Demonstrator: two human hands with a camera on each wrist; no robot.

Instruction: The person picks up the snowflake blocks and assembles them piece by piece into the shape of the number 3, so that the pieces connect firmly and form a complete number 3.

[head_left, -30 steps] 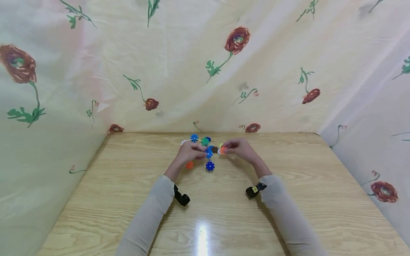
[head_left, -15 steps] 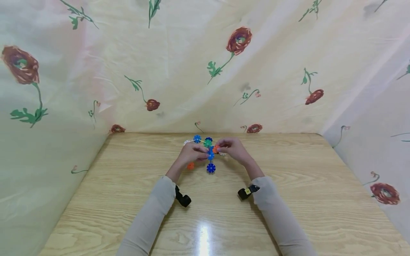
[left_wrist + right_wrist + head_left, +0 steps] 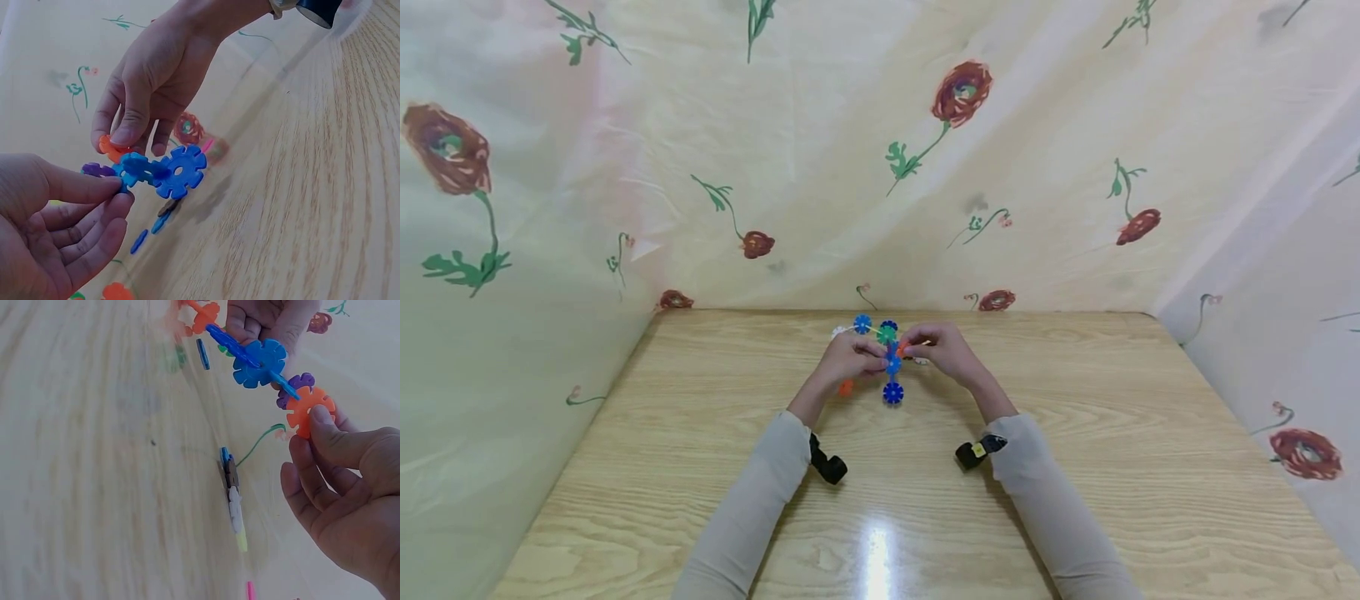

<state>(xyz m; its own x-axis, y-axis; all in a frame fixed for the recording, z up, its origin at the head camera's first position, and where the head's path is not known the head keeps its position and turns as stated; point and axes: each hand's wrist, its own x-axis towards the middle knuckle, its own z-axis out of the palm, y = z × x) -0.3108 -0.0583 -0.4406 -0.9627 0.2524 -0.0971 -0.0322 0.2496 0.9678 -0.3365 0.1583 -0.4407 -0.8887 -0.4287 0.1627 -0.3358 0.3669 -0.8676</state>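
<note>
My left hand (image 3: 848,358) pinches a light blue notched plastic disc (image 3: 259,362), part of a linked group of colored snowflake discs. Between the thumb and fingers of my right hand (image 3: 946,350) is an orange disc (image 3: 307,409). Its edge meets the blue pieces beside a purple disc (image 3: 299,387). A dark blue disc (image 3: 181,172) sticks out from the group toward the table. Beyond the left fingers are a green disc (image 3: 887,334) and another blue disc (image 3: 862,323). A second orange disc (image 3: 846,387) shows below the left hand.
A line of blue, brown, white and yellow discs (image 3: 234,506) extends behind the joined pieces. The wooden table (image 3: 880,467) ends at a flowered curtain (image 3: 820,167) at the back. Each wrist carries a black camera, such as the left camera (image 3: 831,468).
My right hand has moved left, bringing the orange disc from beside the white and brown discs to the blue ones at my left fingertips. The left hand has stayed nearly still.
</note>
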